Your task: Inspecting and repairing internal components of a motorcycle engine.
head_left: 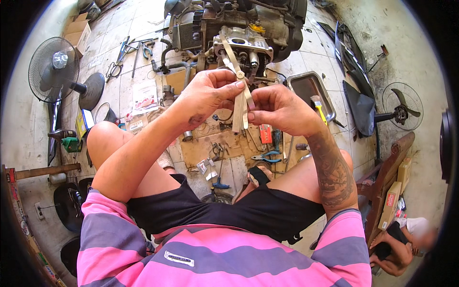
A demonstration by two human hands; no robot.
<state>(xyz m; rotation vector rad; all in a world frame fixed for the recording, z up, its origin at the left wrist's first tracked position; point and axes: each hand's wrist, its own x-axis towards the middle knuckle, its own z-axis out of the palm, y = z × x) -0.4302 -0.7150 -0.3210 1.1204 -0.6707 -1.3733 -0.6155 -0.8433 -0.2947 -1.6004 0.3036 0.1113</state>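
Head view has the left hand [210, 89] pinching a fanned feeler gauge [237, 115] near its round pivot [240, 75], in front of the engine [229, 26], while the right hand [283, 109] (thumb and fingers close together) nips one thin blade [249, 97].

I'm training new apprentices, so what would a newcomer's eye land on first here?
Probably the fanned tool of thin pale metal-looking strips at centre, held between left grip and right grip. Then the dark, grimy metal engine at top centre. To its lower right, a yellow-handled brush rests on a rectangular steel tray.
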